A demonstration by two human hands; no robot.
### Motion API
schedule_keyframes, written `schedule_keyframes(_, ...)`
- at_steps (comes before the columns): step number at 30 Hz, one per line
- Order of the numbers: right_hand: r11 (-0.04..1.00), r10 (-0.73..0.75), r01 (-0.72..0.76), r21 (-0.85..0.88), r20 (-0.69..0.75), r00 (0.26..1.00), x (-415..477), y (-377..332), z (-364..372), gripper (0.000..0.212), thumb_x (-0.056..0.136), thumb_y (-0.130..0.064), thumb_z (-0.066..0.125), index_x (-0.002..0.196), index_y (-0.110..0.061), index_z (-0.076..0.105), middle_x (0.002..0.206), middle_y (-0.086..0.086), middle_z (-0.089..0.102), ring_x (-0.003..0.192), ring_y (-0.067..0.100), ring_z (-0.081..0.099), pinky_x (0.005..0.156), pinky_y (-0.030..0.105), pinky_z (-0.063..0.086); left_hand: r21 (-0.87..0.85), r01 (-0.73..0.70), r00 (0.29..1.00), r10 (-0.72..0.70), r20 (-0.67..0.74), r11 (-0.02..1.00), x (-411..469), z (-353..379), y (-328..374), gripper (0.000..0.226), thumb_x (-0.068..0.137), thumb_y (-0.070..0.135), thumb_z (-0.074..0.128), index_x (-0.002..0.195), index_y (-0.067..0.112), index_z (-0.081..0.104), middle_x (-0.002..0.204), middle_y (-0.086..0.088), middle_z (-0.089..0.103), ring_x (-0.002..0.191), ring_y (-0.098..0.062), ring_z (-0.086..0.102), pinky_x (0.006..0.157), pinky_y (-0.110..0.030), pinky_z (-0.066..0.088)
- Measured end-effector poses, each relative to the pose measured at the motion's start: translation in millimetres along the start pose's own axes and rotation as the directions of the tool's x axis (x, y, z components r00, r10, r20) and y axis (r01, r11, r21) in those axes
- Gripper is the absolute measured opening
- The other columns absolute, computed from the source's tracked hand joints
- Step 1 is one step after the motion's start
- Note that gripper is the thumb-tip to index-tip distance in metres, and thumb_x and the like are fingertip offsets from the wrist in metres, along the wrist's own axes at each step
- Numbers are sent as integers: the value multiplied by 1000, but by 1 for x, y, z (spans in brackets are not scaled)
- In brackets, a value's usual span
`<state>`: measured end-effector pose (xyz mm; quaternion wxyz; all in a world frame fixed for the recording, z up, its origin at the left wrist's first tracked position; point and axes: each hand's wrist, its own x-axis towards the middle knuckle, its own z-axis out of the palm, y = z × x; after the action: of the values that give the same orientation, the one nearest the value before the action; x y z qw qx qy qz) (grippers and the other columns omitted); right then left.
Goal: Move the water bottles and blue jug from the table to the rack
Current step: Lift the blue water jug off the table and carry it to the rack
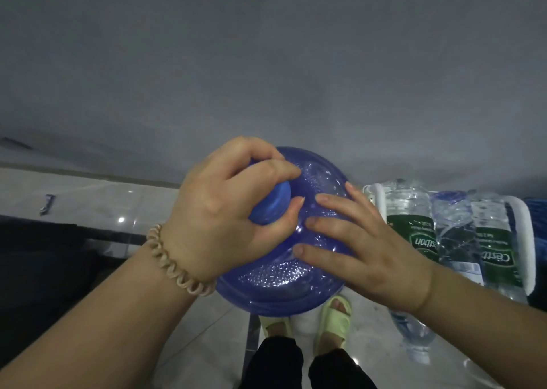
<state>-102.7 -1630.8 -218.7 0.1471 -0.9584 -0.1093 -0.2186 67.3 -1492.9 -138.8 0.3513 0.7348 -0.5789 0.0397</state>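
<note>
Gripping the blue jug (281, 288) by its half-hidden cap (276, 203), left hand (219, 208) fingers curled; right hand (370, 249) fingers flat on it.

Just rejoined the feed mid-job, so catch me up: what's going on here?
A person has both hands on the blue jug. The left hand grips its blue cap; the right hand rests flat-fingered on its shoulder. Green-labelled water bottles lie to the right within a white frame.

Grey wall (266, 63), glossy tiled floor (88, 193)
</note>
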Motion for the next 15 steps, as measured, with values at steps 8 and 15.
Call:
schedule_keyframes(8,999,-28,27,-28,-27,999,17,15,16,24,98,-20,53,122,-21,52,126,5,45,129,33,38,107,58,30,-18,-6,1000,6,11,1000,5,3,-25,22,72,16,77,89,2,71,91,-15,63,79,-23,62,70,-33,52)
schedule_keyframes(15,998,-43,44,-35,9,999,17,26,27,28,96,-23,57,123,-23,51,126,4,46,129,32,39,106,57,32,-36,35,999,-35,10,999,0,14,-38,23,73,16,77,90,1,71,91,-15,64,79,-24,63,66,-37,53)
